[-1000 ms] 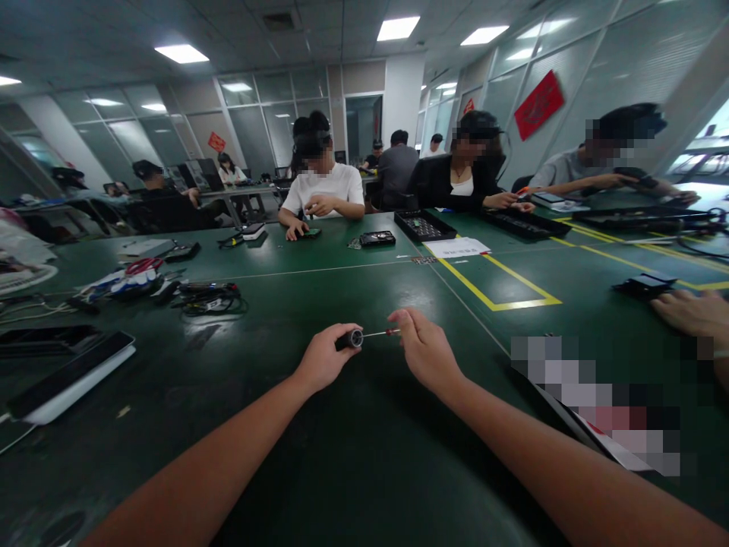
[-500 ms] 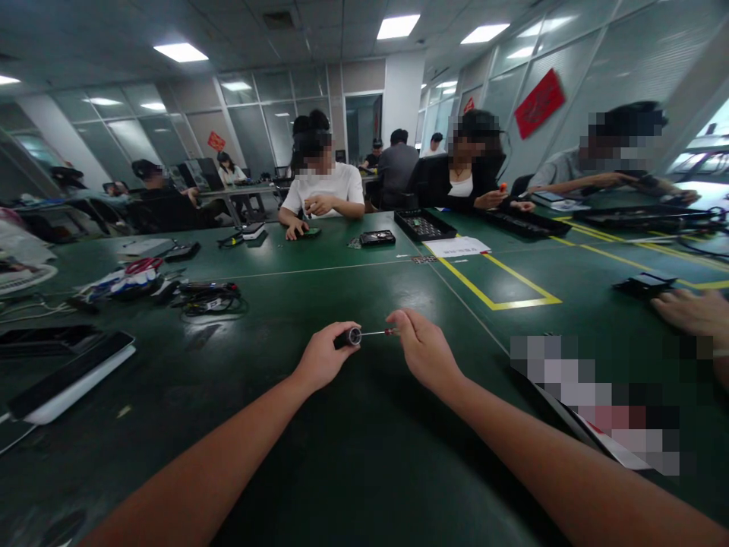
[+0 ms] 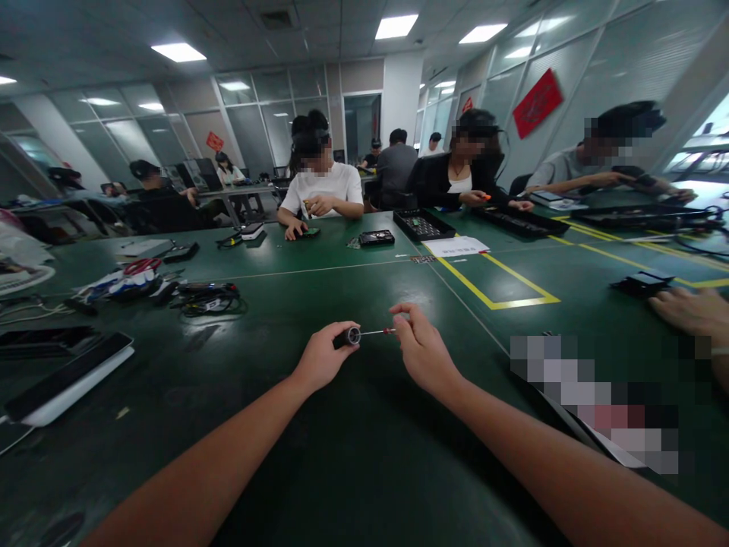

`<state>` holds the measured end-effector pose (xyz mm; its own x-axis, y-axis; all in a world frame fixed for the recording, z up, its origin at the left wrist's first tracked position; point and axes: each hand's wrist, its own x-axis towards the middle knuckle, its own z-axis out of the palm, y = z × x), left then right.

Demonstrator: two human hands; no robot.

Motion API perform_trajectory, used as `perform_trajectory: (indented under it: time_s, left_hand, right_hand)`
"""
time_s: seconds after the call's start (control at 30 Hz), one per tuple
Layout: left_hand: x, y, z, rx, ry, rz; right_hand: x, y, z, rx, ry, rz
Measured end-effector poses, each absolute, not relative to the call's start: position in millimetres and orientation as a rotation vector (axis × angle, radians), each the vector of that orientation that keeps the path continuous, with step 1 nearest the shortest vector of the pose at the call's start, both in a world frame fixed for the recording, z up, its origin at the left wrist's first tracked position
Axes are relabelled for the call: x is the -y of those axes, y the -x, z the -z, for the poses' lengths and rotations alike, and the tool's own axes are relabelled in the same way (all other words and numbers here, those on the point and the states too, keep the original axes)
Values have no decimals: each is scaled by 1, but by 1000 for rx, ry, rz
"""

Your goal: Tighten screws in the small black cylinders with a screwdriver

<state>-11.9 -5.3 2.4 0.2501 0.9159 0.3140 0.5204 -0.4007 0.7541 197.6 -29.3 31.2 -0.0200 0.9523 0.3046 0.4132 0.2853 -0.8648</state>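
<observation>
My left hand [image 3: 322,357] is closed round a short black screwdriver handle [image 3: 347,337] with a silver collar, held just above the green table [image 3: 319,289]. A thin metal bit [image 3: 373,332] with a small red band sticks out of the handle to the right. My right hand [image 3: 421,349] pinches the far end of that bit between thumb and fingertips. Both hands hover over the middle of the table, close together.
A white and black flat device [image 3: 68,376] lies at the left, with cables and tools [image 3: 171,292] behind it. A co-worker's hand [image 3: 692,311] rests at the right edge beside a black block [image 3: 643,283]. Several people sit across the table with black trays [image 3: 424,225].
My right hand has lifted slightly and its fingers have shifted on the bit's end. The left hand has hardly moved.
</observation>
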Motion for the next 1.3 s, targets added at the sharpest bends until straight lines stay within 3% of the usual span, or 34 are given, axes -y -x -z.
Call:
perform_trajectory:
  time_s: [0.2, 0.4, 0.83, 1.3]
  left_hand:
    - [9, 10, -5, -1297, -2085, -1010]
    - [16, 6, -11, -1356, -2312, -928]
    - [16, 7, -11, -1408, -2278, -922]
    - [14, 8, -8, -1449, -2281, -876]
  right_hand:
    - [24, -193, -26, 1371, 1111, -839]
    - [9, -196, -20, 838, 1084, -1260]
    - [22, -191, -23, 1267, 1149, -812]
    - [26, -194, -28, 1375, 1126, -823]
